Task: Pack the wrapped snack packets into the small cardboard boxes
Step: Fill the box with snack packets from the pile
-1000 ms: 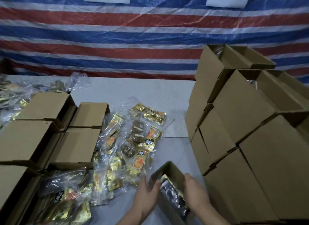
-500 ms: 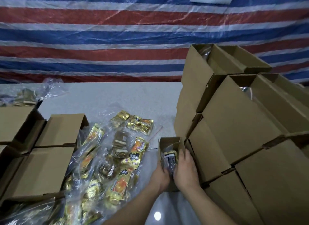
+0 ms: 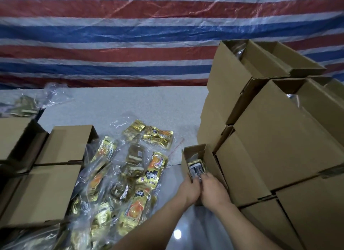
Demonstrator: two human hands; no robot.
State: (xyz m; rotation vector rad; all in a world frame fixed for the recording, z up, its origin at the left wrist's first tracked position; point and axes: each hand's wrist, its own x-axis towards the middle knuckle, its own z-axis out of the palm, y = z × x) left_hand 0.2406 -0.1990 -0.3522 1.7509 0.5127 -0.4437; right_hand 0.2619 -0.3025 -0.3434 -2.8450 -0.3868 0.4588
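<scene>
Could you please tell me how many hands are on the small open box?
2: the left hand holds the box on its left, the right hand on its right.

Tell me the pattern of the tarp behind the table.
Red, blue and white horizontal stripes on the tarp, clearest in the head view.

I'm at a makeshift packing station: striped tarp [image 3: 111, 45] for a wall, stacked cardboard boxes [image 3: 270, 138] at my right, bagged snack packets [image 3: 130, 175] heaped on the grey table [image 3: 130, 104]

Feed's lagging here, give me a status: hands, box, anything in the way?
Left hand and right hand both gripping the small open box, dark packet inside. Box stack tight on its right.
</scene>
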